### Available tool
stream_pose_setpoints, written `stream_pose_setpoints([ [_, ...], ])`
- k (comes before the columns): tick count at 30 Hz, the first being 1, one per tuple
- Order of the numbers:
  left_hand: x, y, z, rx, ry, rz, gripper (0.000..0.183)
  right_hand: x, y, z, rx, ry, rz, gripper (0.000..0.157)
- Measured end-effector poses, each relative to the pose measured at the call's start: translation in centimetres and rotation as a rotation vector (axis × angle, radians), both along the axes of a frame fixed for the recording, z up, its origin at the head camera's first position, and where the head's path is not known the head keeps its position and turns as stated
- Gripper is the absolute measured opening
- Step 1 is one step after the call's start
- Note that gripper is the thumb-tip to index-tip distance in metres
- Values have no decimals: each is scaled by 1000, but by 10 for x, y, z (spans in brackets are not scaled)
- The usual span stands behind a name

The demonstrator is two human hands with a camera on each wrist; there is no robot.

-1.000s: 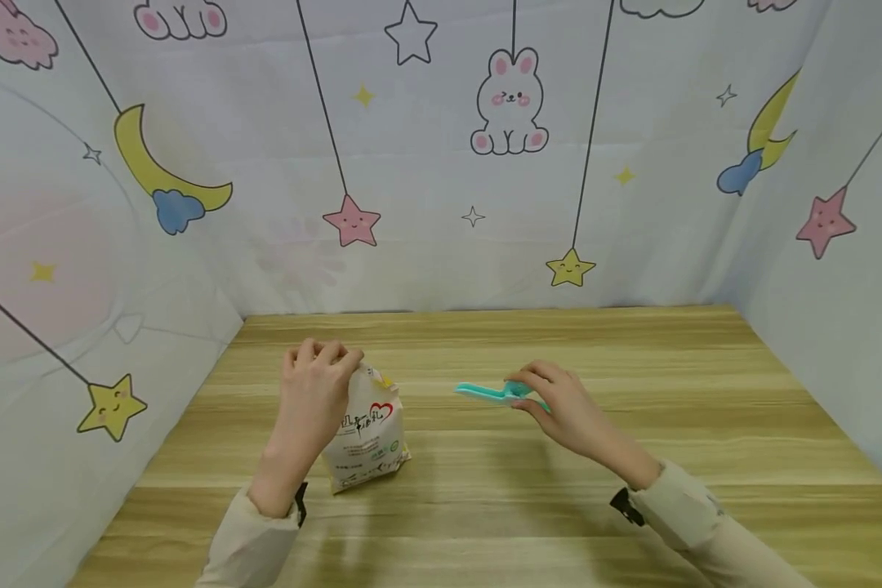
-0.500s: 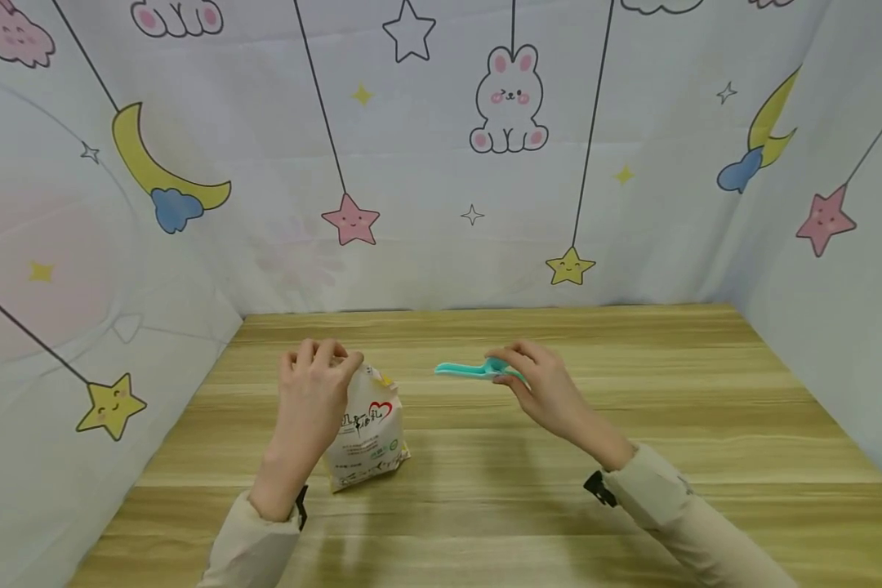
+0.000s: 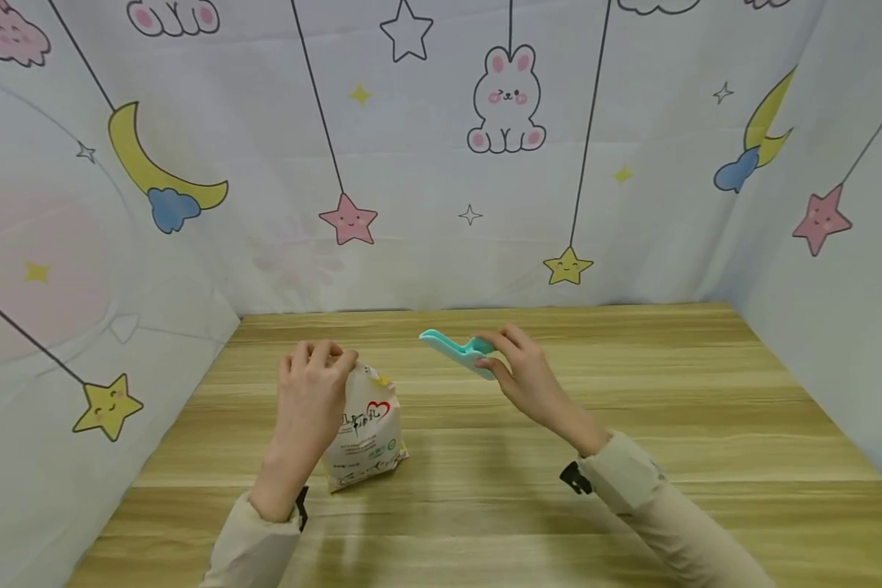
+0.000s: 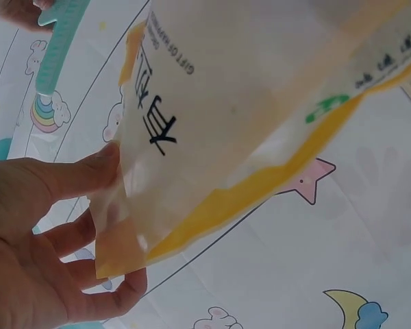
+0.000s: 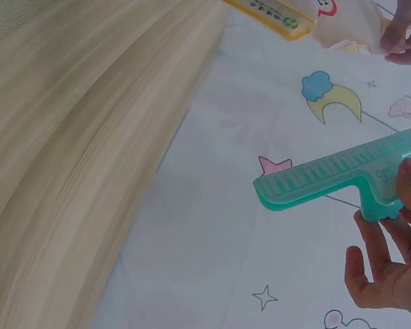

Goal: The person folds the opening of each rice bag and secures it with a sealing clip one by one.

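Note:
A white printed bag [image 3: 367, 445] with yellow edging stands on the table, left of the middle. At its top, my left hand [image 3: 312, 396] pinches a corner between thumb and fingers; the left wrist view shows the thumb on the near face of the bag [image 4: 198, 130]. My right hand [image 3: 535, 382] holds a teal bag clip [image 3: 452, 349] in the air, to the right of the bag and apart from it. Seen from the right wrist, thumb and fingers pinch the handle of the clip [image 5: 329, 177], whose long ridged bar sticks out past the hand.
The wooden table [image 3: 632, 392] reaches back to a white cloth wall [image 3: 426, 269] printed with stars, moons and a rabbit. Similar cloth closes off the left and right sides.
My right hand has moved left and away from me with the bag clip, bringing it closer to the bag. The clip has tilted, its far end now higher. My left hand and the bag stay put.

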State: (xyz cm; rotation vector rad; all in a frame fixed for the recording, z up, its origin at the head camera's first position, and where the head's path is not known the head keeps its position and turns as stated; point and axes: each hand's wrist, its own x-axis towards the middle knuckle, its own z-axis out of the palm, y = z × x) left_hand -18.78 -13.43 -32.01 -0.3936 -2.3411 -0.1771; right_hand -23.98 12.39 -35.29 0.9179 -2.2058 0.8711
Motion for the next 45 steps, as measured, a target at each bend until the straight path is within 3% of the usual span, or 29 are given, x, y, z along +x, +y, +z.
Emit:
stream_pose_setpoints([
  [6, 0, -1, -1, -17, -5, 18, 24, -2, -10, 4, 16, -27, 3, 29],
  [14, -1, -1, -2, -21, 30, 13, 23, -9, -20, 8, 13, -11, 66, 27],
  [21, -3, -3, -5, 21, 78, -9, 8, -14, -28, 6, -13, -47, 83, 28],
  [26, -4, -4, -6, 56, 102, -16, 9, -17, -35, 6, -26, -89, 73, 28],
  [45, -4, -8, -6, 158, 76, -19, 20, -19, -60, 11, -38, -116, 90, 29],
])
